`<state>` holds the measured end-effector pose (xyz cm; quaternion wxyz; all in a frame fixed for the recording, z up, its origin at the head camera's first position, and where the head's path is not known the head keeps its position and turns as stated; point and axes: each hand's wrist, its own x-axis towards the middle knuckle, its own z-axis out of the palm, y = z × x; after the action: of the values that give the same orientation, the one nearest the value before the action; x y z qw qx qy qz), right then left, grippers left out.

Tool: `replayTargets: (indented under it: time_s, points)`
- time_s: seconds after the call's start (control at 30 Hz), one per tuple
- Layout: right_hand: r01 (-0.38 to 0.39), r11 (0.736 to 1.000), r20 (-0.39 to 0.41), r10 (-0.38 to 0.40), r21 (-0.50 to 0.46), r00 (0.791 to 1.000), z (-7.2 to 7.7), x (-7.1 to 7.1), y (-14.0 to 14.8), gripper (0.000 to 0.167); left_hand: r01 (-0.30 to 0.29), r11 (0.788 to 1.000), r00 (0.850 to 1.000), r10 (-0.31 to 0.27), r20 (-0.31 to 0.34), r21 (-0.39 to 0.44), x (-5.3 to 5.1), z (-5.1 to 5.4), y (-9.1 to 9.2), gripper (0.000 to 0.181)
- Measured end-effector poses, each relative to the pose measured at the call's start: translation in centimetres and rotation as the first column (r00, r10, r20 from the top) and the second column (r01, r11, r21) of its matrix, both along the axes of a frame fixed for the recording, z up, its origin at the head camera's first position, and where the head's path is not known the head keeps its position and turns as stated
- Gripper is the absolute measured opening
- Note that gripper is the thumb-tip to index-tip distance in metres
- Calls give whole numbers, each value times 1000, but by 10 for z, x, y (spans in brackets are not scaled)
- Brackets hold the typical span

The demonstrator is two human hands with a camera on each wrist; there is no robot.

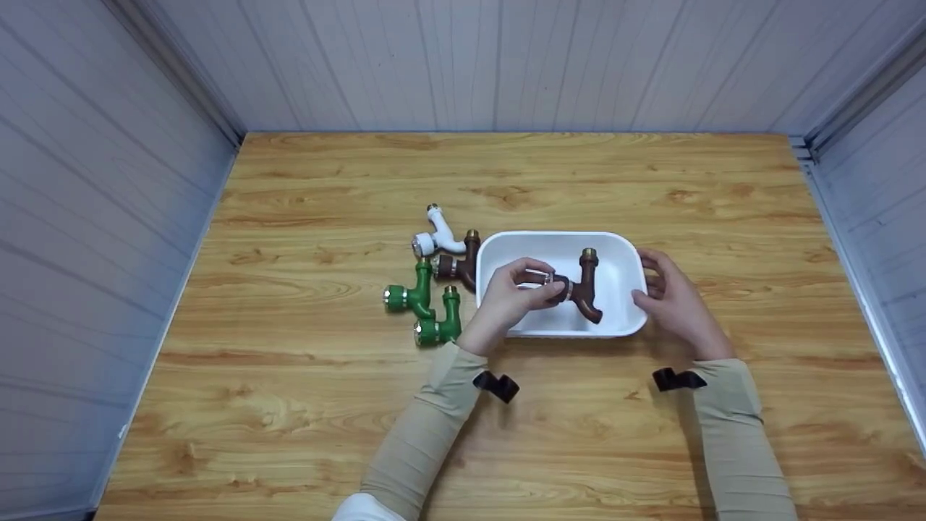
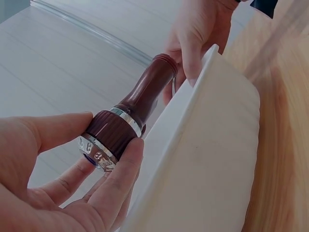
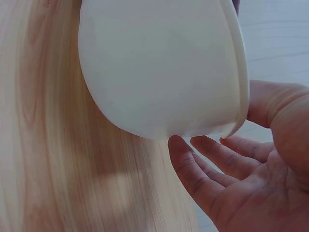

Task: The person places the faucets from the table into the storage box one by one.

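Observation:
A brown tap [image 1: 587, 289] with a brass threaded end is held over the white basin [image 1: 611, 333] by my left hand [image 1: 510, 297], whose thumb and fingers pinch its ribbed knob. In the left wrist view, the fingers of the left hand [image 2: 72, 179] grip the knob of the brown tap [image 2: 145, 92] beside the basin wall [image 2: 203, 154]. My right hand [image 1: 676, 304] grips the basin's right end, thumb over the rim. From the right wrist view, the right hand [image 3: 246, 174] has its fingertips against the outside of the basin [image 3: 164, 67].
Left of the basin lie a white tap [image 1: 443, 235], another brown tap [image 1: 470, 264] close against the basin, and two green taps [image 1: 419, 293], [image 1: 452, 318]. Pale panelled walls [image 1: 463, 65] bound the wooden table [image 1: 289, 405] at the back and sides.

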<state>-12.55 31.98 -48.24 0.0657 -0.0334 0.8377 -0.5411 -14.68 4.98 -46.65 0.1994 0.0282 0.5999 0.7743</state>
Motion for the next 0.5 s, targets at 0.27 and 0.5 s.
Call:
replayTargets:
  time_s: [0.27, 0.5]
  points:
    - [1, 1000, 8, -1, 0, 1000, -1, -1, 1, 63, -6, 1000, 1000, 6, 6, -10, -1, -2, 2, 25]
    - [-20, 998, -41, 18, -52, 999, 8, 2, -5, 61, -18, 1000, 999, 18, 37, 9, -2, -3, 5, 24]
